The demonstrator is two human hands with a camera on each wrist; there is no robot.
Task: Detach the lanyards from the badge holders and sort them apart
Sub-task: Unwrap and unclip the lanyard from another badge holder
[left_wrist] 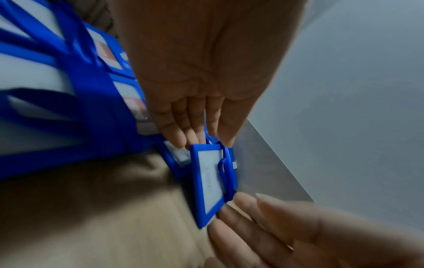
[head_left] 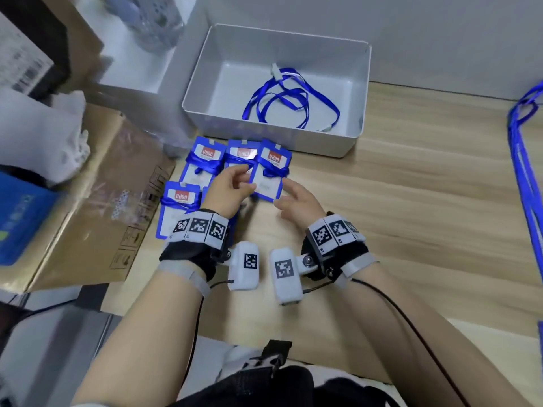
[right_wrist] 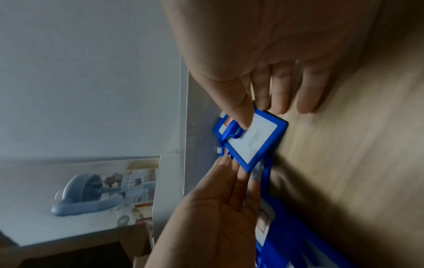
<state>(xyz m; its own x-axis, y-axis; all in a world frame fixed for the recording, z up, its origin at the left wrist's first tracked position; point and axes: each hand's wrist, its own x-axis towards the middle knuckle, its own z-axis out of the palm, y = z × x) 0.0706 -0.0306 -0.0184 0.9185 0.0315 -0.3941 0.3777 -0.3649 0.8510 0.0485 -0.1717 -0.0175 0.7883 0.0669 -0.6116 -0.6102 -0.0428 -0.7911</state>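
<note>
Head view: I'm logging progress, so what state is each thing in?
bin: open, loose lanyards inside
held badge holder: tilted, lanyard wrapped round it
other badge holders: flat, lanyards wrapped round them
left grip: pinches held badge holder
right grip: pinches held badge holder

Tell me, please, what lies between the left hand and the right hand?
A blue badge holder with its lanyard wound round it, touched by the left hand and the right hand. All three views show it.
</note>
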